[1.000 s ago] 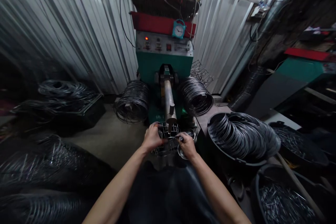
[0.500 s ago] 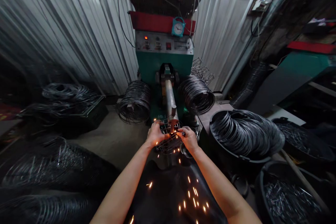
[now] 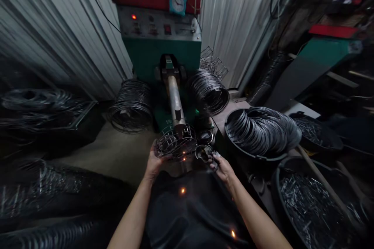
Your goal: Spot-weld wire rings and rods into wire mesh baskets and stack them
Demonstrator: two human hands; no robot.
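My left hand (image 3: pixel 154 164) is closed on the left side of a round wire basket (image 3: pixel 168 144), thumb toward the front. The basket sits at the front end of a spot welder's metal arm (image 3: pixel 175 101), and the arm's tip partly hides it. Right of the basket, my right hand (image 3: pixel 222 168) has its fingers bunched around something small and greyish that I cannot make out. Those fingers are at the edge of a small round metal bowl (image 3: pixel 202 152). A few orange sparks (image 3: pixel 182 190) show over the dark apron (image 3: pixel 189 218).
A green machine body (image 3: pixel 163 48) stands ahead, with wire coils (image 3: pixel 131 103) at left and another wire coil (image 3: pixel 210 91) at right. Tubs of wire rings (image 3: pixel 263 130) and of short metal pieces (image 3: pixel 312 206) flank my right arm. Wire stock (image 3: pixel 58 179) lies at left.
My right hand has left the basket and moved right to the small bowl. My left hand still holds the basket. Far fewer sparks show, and the view has tilted down and shifted.
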